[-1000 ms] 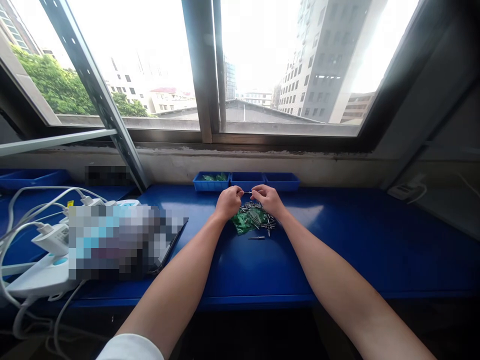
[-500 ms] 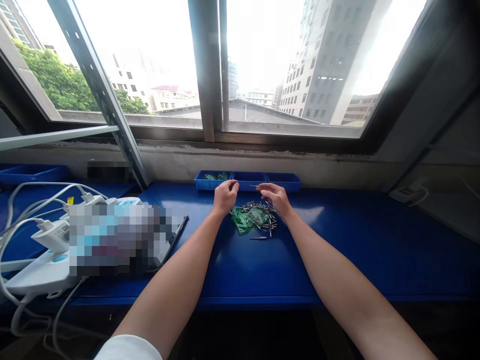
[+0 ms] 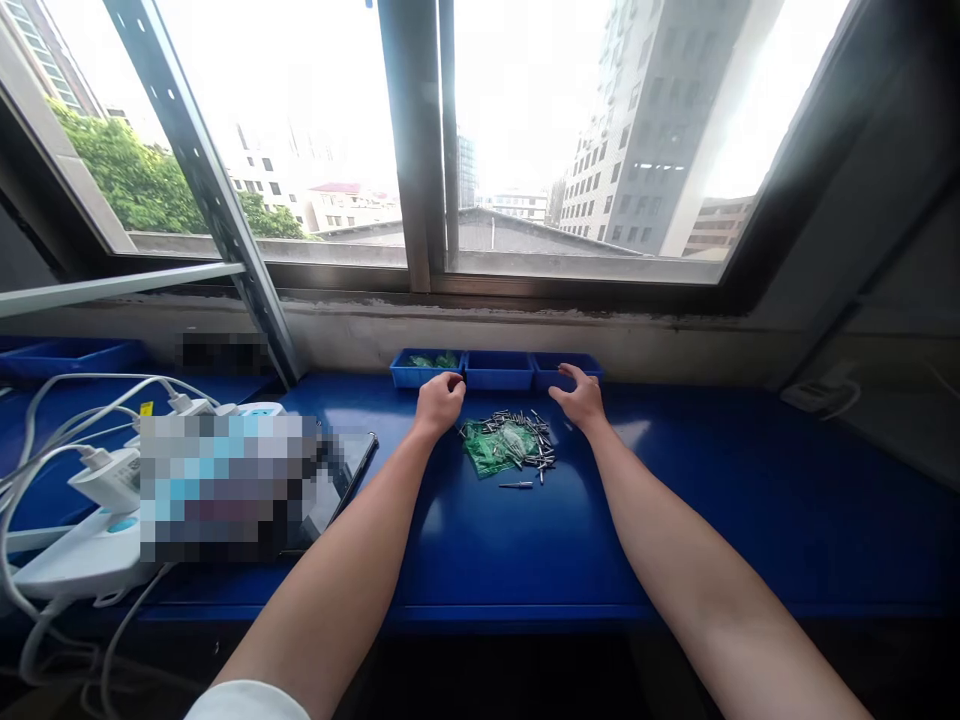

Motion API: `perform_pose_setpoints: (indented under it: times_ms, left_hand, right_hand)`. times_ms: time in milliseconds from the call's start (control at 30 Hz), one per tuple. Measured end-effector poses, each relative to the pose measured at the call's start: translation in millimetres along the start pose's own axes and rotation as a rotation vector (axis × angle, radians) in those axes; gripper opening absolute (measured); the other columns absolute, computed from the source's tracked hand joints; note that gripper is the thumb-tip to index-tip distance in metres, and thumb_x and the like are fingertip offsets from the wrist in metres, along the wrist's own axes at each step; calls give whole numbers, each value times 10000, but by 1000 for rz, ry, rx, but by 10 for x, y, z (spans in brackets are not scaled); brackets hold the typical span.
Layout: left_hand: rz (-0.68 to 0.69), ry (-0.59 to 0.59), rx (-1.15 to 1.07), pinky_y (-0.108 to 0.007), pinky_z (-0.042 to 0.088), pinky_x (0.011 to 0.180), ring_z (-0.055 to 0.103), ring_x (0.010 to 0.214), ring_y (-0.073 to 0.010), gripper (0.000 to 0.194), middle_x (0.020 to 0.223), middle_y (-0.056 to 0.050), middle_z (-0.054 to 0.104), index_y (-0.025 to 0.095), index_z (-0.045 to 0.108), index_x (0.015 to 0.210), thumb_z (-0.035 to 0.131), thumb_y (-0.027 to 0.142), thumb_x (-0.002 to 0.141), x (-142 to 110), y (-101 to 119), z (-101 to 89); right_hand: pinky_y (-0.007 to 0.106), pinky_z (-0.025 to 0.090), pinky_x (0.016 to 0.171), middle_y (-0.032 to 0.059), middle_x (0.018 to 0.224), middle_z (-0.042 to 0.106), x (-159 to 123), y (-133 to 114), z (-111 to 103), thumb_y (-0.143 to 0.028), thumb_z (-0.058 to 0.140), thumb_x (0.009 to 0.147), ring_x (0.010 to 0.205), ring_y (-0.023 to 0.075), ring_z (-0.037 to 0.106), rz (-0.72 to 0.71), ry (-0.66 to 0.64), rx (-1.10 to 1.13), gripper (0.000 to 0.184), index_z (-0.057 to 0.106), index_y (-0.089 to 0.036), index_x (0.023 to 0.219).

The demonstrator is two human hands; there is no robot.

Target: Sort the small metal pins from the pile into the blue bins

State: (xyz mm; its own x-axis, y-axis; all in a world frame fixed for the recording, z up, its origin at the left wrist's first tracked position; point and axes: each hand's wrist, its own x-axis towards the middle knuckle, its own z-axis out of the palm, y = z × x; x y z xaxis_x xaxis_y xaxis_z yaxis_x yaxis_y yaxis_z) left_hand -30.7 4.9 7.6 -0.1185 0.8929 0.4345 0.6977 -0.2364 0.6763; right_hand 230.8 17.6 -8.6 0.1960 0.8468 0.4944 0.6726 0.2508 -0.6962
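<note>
My left hand (image 3: 441, 402) is closed in front of the left compartment of a blue bin, its fingertips curled together; anything inside them is hidden. My right hand (image 3: 582, 400) hovers by the right compartment (image 3: 546, 376), thumb and fingers apart, with nothing visible between them. Between and below the hands lies a pile of thin metal rivets (image 3: 541, 455) on and around a crumpled green plastic bag (image 3: 486, 452). A single rivet (image 3: 516, 485) rests on the blue tabletop nearer to me.
Green bags (image 3: 429, 361) lie in the left compartment. A middle compartment (image 3: 499, 372) sits beside it. At left are a white power strip (image 3: 75, 560) with plugs and cables, a dark-edged tablet-like device (image 3: 352, 470) and a metal shelf post (image 3: 259, 290). A window stands behind the table (image 3: 487, 580).
My right hand has moved right and opened; the thin rivet it pinched no longer shows in it. My left hand has shifted slightly left and down. The view has tilted a little.
</note>
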Motion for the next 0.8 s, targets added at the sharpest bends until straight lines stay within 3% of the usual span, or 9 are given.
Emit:
perform_pose_setpoints:
  times_ms: [167,433,533,700,800]
  left_hand:
    - [10,-27,2,-249,466,768,621,830,-177,245,901,-45,693,173,669,955,490,250,808,8,-45,51]
    - [134,-81,82,-280,463,823,606,900,-199,266,957,-68,672,160,652,991,465,241,819,-17,-59,216]
    - [172,-108,137,-295,454,854,598,919,-210,274,977,-79,659,156,652,993,461,242,817,-21,-64,248]
    - [177,-123,175,-285,455,859,594,921,-204,295,998,-83,646,162,656,1006,437,236,822,11,-85,193]
    - [136,-157,191,-274,455,865,592,942,-202,301,1015,-79,652,169,662,1006,436,219,814,50,-110,114]
  right_hand:
    - [378,406,905,54,1070,649,46,30,12,-293,584,614,1089,264,471,20,58,96,547,588,-184,1150]
    - [399,383,906,61,1121,620,38,16,82,-319,599,605,1084,286,432,0,9,-69,609,567,-186,1197]
    - [438,365,906,73,1230,559,35,15,108,-332,605,605,1110,313,402,2,-39,-159,698,498,-195,1280]
    - [474,366,890,70,1445,325,15,28,138,-323,638,582,1147,352,367,-16,-110,-242,868,336,-240,1391]
    - [446,376,907,114,1409,371,15,45,135,-286,608,615,1169,340,368,-30,-27,-207,842,319,-163,1396]
